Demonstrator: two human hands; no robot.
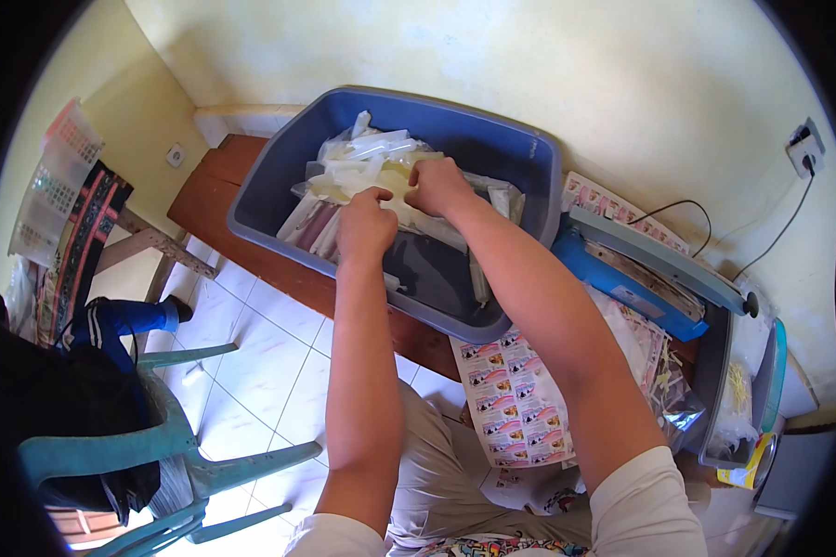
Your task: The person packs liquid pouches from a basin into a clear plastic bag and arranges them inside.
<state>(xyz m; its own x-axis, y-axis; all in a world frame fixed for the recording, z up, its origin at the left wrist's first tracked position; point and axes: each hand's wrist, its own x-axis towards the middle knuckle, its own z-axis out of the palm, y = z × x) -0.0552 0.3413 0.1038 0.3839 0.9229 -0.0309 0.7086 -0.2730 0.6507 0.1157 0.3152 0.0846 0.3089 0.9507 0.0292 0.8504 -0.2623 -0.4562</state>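
A large blue-grey plastic tub [279, 243] holds several white and clear plastic packets, some rolled or folded. My left hand [367, 223] is closed over the front of the pile, fingers curled at a pale, translucent plastic bag [397, 179]. On the other side of that bag, my right hand [439, 186] pinches it with bent fingers. Fingertips of both hands are partly hidden. Beneath my left hand lie flat, purplish-and-white packets [318, 226]. Whitish crumpled plastic [372, 144] is heaped behind the hands.
The tub rests on a brown wooden bench [215, 197]. To its right are a blue sealing machine [622, 278] and printed label sheets [515, 399]. A grey bin [723, 408] stands further right. A green plastic chair [172, 422] with dark cloth is at left.
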